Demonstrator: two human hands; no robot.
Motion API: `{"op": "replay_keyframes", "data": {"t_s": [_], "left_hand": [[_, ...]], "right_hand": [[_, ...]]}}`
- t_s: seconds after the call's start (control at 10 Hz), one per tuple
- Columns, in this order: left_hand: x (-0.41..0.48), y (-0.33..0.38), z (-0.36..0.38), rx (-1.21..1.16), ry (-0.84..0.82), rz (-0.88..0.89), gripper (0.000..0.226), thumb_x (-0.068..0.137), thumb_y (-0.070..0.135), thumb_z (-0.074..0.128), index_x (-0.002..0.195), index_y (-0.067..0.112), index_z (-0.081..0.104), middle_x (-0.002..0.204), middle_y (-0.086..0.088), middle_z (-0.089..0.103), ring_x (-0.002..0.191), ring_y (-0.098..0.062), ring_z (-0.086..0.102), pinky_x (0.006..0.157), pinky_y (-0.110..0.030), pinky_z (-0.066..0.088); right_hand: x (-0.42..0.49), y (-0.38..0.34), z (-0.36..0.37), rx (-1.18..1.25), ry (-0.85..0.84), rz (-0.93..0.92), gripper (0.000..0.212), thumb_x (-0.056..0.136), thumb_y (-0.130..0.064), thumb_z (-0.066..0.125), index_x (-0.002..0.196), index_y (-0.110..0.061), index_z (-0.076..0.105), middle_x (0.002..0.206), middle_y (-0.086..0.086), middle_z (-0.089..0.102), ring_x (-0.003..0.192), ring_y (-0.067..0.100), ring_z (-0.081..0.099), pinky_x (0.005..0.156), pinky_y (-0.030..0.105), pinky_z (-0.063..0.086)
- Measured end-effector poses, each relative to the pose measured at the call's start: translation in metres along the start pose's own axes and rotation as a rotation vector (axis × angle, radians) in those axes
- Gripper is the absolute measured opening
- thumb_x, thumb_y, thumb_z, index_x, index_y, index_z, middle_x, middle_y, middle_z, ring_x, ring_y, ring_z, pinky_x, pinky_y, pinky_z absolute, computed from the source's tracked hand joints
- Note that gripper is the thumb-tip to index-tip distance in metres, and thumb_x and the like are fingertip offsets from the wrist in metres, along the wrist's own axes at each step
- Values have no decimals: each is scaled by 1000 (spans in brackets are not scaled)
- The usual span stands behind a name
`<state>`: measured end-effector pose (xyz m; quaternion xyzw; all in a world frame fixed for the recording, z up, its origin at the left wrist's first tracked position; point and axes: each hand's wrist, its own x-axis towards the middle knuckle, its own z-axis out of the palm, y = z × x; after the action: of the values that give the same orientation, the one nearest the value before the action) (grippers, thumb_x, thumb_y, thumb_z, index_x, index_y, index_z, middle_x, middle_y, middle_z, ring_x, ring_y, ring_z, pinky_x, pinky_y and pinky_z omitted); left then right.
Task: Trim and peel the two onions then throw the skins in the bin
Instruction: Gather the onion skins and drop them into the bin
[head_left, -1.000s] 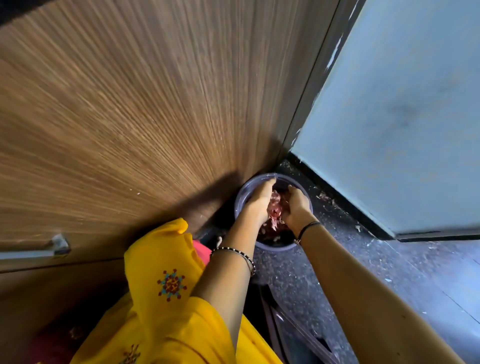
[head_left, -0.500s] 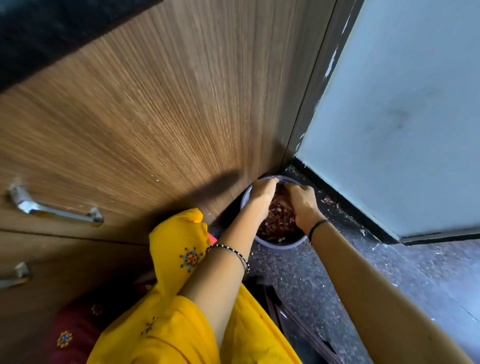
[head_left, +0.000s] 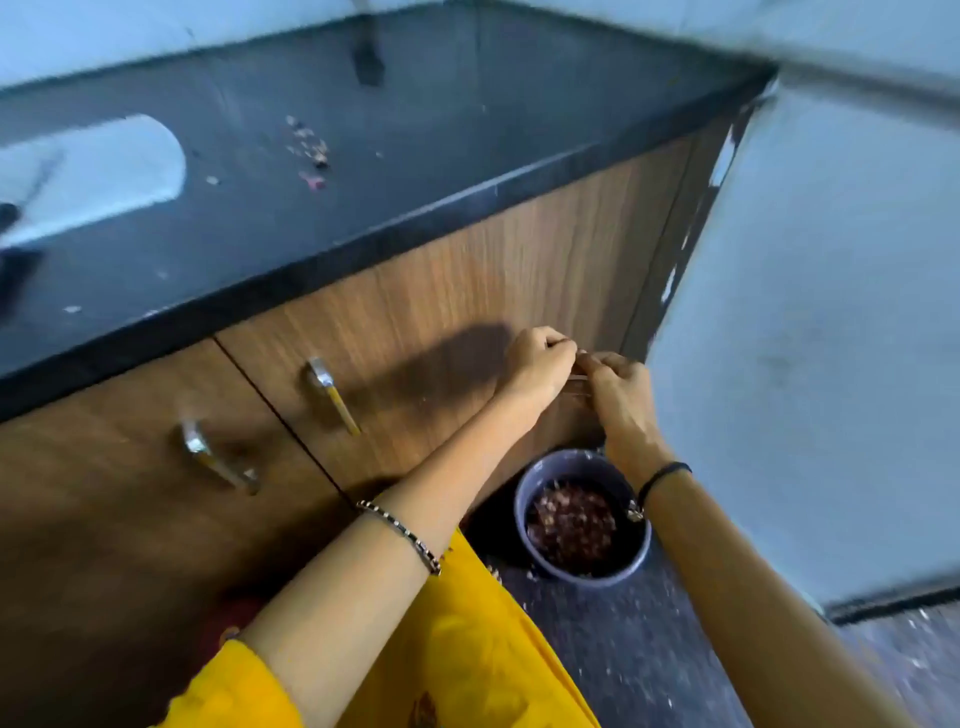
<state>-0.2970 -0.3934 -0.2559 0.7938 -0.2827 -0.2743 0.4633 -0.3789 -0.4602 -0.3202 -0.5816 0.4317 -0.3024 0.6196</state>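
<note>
Both hands are out of the bin now: left hand and right hand raised, fingertips together at the cabinet front. View tilts up; countertop visible.

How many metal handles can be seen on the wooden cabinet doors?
2. One silver metal handle is on the right-hand brown wooden door, near its left edge; the other silver handle is on the left-hand door, lower down. Others may be out of view.

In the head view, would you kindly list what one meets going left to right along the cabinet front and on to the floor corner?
Left metal cabinet handle → right metal cabinet handle → left hand → right hand, both raised against the brown wooden cabinet door; the round grey bin of reddish onion skins stands below.
</note>
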Motion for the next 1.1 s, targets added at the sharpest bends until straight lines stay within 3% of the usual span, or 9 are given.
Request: {"op": "replay_keyframes", "data": {"t_s": [0.1, 0.2, 0.5, 0.6, 0.7, 0.8, 0.9, 1.0, 1.1], "left_hand": [[-10, 28, -28, 14, 50, 98, 25, 99, 12, 54, 113, 2, 72, 114, -14, 72, 111, -29, 65, 93, -34, 49], [-51, 76, -71, 6, 53, 193, 26, 101, 11, 52, 118, 1, 69, 121, -17, 69, 115, -30, 62, 95, -34, 46], [-62, 123, -167, 39, 238, 335, 27, 103, 7, 48, 120, -4, 66, 122, -20, 67, 116, -32, 60, 67, -16, 33], [-44, 128, -199, 118, 312, 312, 26, 102, 13, 51, 118, 4, 69, 117, -12, 70, 111, -26, 63, 73, -17, 38], [-19, 116, -232, 212, 412, 295, 22, 100, 20, 53, 112, 17, 71, 108, 2, 70, 99, -17, 65, 81, -28, 50], [-6, 100, -264, 430, 497, 231, 27, 101, 22, 46, 120, 17, 65, 120, -3, 66, 108, -23, 63, 90, -39, 52], [0, 86, -291, 742, 499, 110, 42, 104, 24, 36, 141, 8, 48, 143, -12, 52, 129, -31, 50, 103, -40, 39], [7, 73, -307, 844, 379, 23, 52, 106, 27, 28, 154, 4, 29, 160, -14, 34, 145, -29, 33, 116, -40, 27], [24, 66, -322, 912, 296, -43, 61, 107, 34, 20, 159, 3, 17, 168, -13, 16, 156, -24, 13, 125, -40, 11]], "right_hand": [[-17, -47, 10, 34, -28, -116, 22, 99, -20, 57, 84, -17, 73, 72, -2, 76, 73, 14, 73, 74, 34, 58], [-28, -90, 22, 74, -50, -222, 23, 101, -19, 55, 86, -15, 72, 77, 2, 74, 78, 18, 70, 75, 35, 56], [-34, -197, 85, 106, -168, -418, 22, 96, -17, 57, 90, -5, 75, 84, 13, 76, 83, 30, 74, 78, 42, 62], [-28, -221, 114, 12, -241, -458, 21, 96, -22, 60, 87, -10, 75, 80, 7, 76, 77, 21, 72, 75, 35, 59], [-16, -238, 140, -213, -290, -532, 22, 93, -27, 62, 85, -13, 76, 81, 1, 76, 81, 18, 72, 78, 32, 58], [-2, -250, 157, -541, -355, -601, 25, 99, -32, 54, 106, -18, 73, 108, 1, 74, 105, 20, 64, 79, 28, 44], [16, -249, 176, -833, -537, -605, 53, 107, -40, 33, 153, -15, 41, 160, 4, 39, 147, 27, 34, 112, 30, 27], [21, -248, 198, -919, -755, -614, 62, 107, -50, 24, 163, -25, 16, 168, -8, 14, 156, 20, 10, 125, 37, 9], [29, -260, 213, -825, -834, -550, 62, 105, -54, 23, 162, -34, 10, 167, -11, 18, 155, 16, 15, 123, 35, 11]]}}
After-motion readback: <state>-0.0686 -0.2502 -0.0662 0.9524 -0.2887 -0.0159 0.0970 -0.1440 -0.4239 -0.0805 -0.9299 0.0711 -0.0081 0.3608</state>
